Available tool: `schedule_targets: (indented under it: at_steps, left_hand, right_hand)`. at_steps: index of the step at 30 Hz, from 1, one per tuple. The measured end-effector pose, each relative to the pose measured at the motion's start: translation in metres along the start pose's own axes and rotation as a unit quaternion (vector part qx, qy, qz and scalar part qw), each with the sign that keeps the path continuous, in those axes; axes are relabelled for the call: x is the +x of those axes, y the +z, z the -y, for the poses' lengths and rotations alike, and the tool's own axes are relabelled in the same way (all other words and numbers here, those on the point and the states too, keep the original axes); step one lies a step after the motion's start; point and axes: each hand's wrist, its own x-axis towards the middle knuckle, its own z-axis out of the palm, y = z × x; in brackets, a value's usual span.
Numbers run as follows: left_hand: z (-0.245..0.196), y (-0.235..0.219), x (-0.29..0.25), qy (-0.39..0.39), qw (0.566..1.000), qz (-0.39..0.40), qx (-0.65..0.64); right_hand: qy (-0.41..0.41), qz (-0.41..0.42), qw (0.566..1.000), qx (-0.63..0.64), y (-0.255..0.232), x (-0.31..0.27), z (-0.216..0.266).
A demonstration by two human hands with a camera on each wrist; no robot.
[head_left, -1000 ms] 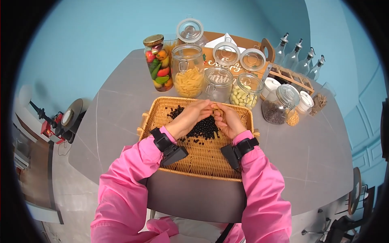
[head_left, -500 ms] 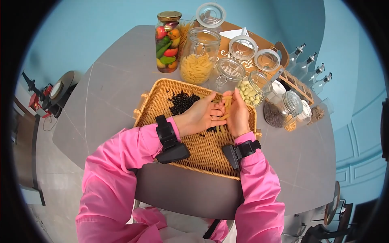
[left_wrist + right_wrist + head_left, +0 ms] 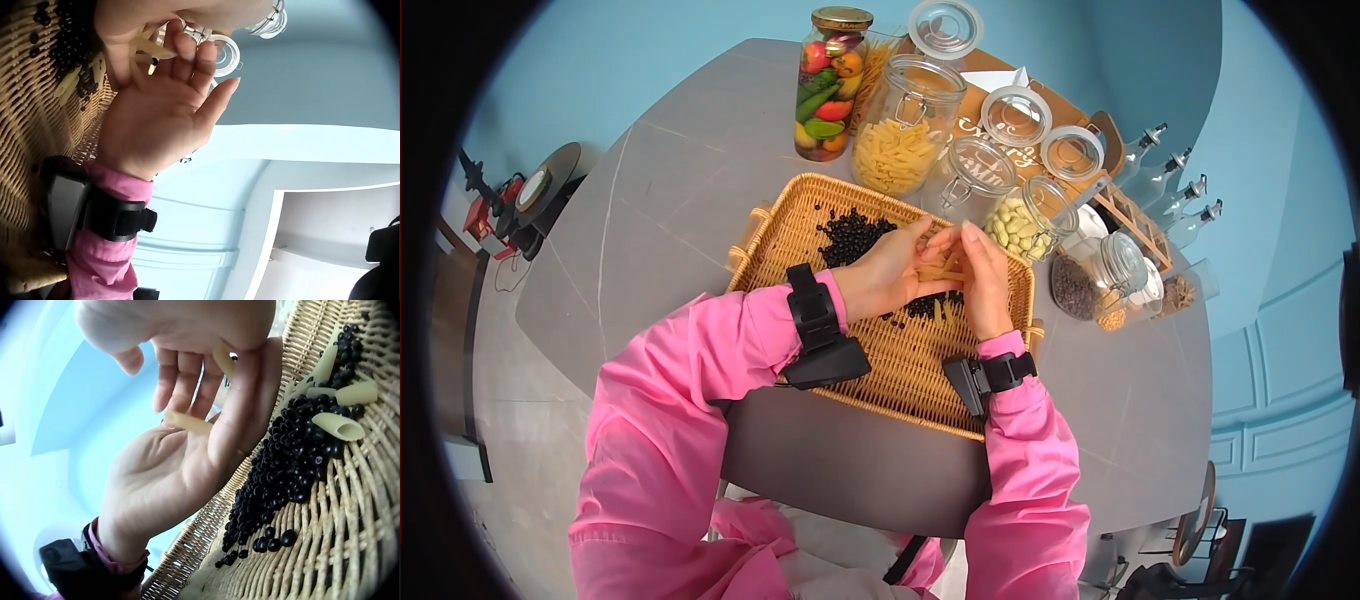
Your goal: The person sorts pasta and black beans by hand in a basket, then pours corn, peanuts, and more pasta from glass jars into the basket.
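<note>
My left hand (image 3: 880,278) is cupped palm up above the wicker basket (image 3: 880,375), several pieces of penne (image 3: 940,272) lying along its fingers. Facing it, my right hand (image 3: 985,285) has its palm turned inward and its fingers relaxed, close against the left fingers. In the right wrist view a penne piece (image 3: 187,422) lies across the left hand, and another (image 3: 224,359) shows between the hands. Below them in the basket is a pile of black beans (image 3: 281,456), with loose penne (image 3: 340,427) on it.
Behind the basket stand a glass jar of penne (image 3: 890,155), an open clip-lid jar (image 3: 965,180), a jar of pale green beans (image 3: 1015,228) and a tall jar of vegetables (image 3: 825,100). On the right are a dark-filled jar (image 3: 1080,285) and several glass bottles (image 3: 1140,150).
The hands, earlier close together with fingertips meeting, have parted into a cupped shape, showing the penne. Loose penne now shows on the beans. The head view has shifted.
</note>
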Motion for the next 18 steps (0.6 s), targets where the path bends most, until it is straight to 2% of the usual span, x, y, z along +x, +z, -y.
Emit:
schedule_targets:
  at_steps: [3, 5, 8, 12, 15, 17, 18]
  left_hand:
    - [0.0, -0.001, 0.0, 0.007, 1.0, 0.012, -0.01]
    - [-0.002, -0.002, 0.0, -0.009, 1.0, 0.012, -0.001]
    - [-0.001, 0.0, -0.001, 0.009, 1.0, 0.016, 0.015]
    - [-0.001, -0.002, 0.0, 0.013, 1.0, 0.019, 0.02]
    - [-0.006, 0.003, -0.006, 0.027, 0.999, 0.005, 0.015]
    - [-0.01, 0.009, -0.01, 0.011, 0.999, -0.034, 0.006]
    - [-0.01, 0.007, -0.009, 0.011, 0.999, -0.033, 0.005]
  right_hand:
    - [0.02, 0.009, 0.999, 0.027, -0.001, 0.0, 0.001]
    - [-0.014, 0.001, 1.0, 0.028, -0.002, 0.003, -0.003]
    - [-0.006, -0.031, 0.998, 0.059, 0.0, 0.003, -0.001]
    - [0.001, -0.035, 0.997, 0.075, 0.0, 0.002, 0.0]
    - [-0.005, -0.057, 0.995, 0.077, 0.0, 0.003, -0.001]
    - [-0.025, -0.114, 0.988, 0.102, -0.001, 0.004, -0.002]
    - [-0.025, -0.114, 0.988, 0.101, -0.003, 0.005, -0.004]
